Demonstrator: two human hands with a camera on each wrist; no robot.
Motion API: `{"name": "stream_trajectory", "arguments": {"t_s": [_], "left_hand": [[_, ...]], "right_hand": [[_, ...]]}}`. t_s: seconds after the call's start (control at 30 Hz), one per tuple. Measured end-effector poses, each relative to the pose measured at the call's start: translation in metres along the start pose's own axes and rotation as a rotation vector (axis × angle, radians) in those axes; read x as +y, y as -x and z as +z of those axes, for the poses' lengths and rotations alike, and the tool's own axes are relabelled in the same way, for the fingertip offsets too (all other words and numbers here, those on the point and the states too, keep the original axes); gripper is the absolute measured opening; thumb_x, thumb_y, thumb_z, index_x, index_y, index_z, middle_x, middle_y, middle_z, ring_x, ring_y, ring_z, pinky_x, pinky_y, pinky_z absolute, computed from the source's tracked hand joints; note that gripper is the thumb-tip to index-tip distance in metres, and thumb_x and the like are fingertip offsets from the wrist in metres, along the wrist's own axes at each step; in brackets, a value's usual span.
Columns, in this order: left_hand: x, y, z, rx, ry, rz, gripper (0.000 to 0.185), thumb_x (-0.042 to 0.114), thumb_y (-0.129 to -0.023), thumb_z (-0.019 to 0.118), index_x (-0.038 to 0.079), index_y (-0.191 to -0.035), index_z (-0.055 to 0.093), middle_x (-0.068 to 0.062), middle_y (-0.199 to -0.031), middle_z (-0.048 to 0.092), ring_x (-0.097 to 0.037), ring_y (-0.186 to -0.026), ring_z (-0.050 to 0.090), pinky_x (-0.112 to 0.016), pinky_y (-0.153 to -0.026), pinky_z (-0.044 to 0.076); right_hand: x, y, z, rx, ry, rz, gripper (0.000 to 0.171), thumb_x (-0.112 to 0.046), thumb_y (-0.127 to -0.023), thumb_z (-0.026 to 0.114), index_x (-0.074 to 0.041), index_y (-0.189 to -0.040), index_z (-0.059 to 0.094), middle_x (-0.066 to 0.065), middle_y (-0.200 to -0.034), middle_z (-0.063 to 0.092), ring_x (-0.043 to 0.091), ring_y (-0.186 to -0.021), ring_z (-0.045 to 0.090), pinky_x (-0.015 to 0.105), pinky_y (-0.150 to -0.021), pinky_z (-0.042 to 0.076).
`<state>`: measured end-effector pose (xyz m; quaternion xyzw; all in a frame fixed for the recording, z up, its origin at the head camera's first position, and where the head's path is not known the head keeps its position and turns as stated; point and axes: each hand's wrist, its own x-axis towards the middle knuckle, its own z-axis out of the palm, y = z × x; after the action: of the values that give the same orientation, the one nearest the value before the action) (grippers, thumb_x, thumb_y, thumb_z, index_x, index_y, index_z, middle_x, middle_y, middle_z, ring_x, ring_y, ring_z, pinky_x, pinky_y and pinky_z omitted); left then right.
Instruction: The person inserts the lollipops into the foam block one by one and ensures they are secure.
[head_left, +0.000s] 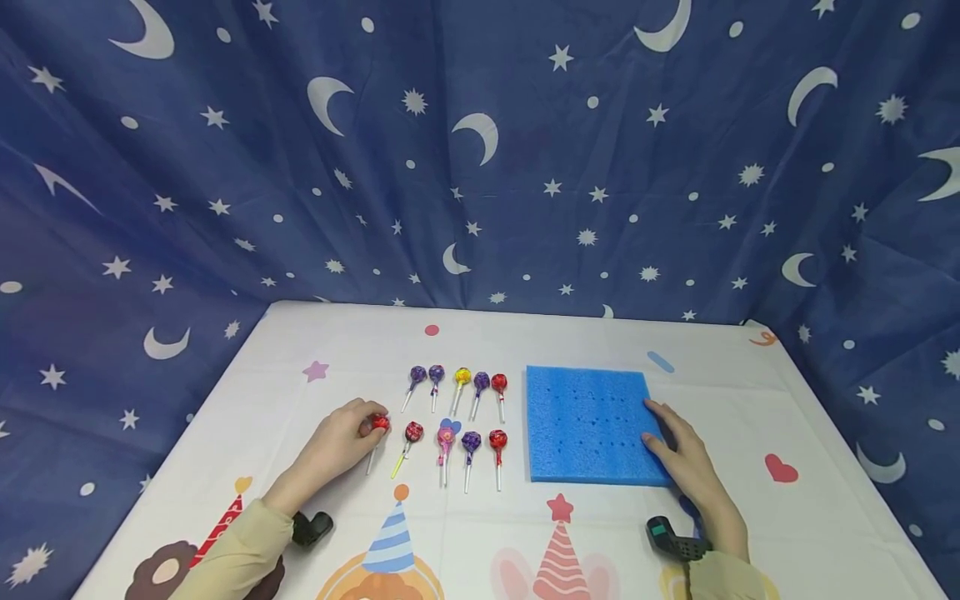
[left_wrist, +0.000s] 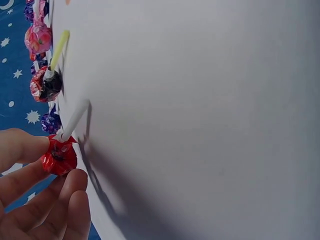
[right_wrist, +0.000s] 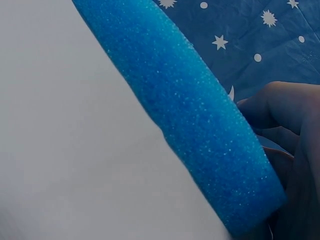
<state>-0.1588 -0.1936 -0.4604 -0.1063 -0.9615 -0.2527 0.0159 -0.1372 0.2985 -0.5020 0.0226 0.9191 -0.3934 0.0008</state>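
Observation:
At the left end of the front row, my left hand [head_left: 341, 440] pinches a red-wrapped lollipop [left_wrist: 61, 159] by its candy head between thumb and fingers. Its white stick points toward the near side of the table. Beside it lies a dark red lollipop with a yellow stick [head_left: 401, 457]. On the right, a thick blue foam block [head_left: 585, 454] with small holes in its top lies flat. My right hand [head_left: 686, 462] rests at the block's right edge, thumb and index finger apart and touching it. The right wrist view shows the foam's side [right_wrist: 185, 110] close up.
More wrapped lollipops lie in two rows left of the foam, among them a pink one [head_left: 446, 438], a purple one [head_left: 471, 442] and a yellow one [head_left: 462, 377]. A white patterned tablecloth [head_left: 817, 400] covers the table; a blue star-and-moon curtain [head_left: 525, 233] hangs behind.

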Motion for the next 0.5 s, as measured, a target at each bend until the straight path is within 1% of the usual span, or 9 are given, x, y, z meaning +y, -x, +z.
{"name": "stream_trajectory", "arguments": {"t_s": [0.3,0.5], "left_hand": [[0.0026,0.0009,-0.0037,0.037,0.02,-0.009,0.025,0.011,-0.083,0.069,0.007,-0.108,0.068,-0.002,-0.08,0.057,-0.011,-0.067,0.049,-0.022,-0.059,0.039],[0.0059,-0.0008,-0.0055,0.091,0.039,0.019,0.027,0.008,-0.08,0.07,0.007,-0.107,0.068,-0.003,-0.083,0.06,-0.011,-0.069,0.052,-0.024,-0.061,0.044]], "right_hand": [[-0.0008,-0.0005,0.0001,0.004,0.006,-0.005,0.06,-0.027,-0.096,0.054,-0.014,-0.15,0.032,0.027,-0.157,0.017,0.053,-0.143,0.012,0.076,-0.106,0.011],[-0.0003,-0.0003,0.0007,0.01,0.01,-0.009,0.06,-0.027,-0.096,0.054,-0.014,-0.15,0.032,0.027,-0.157,0.018,0.053,-0.143,0.013,0.076,-0.106,0.011]]}}
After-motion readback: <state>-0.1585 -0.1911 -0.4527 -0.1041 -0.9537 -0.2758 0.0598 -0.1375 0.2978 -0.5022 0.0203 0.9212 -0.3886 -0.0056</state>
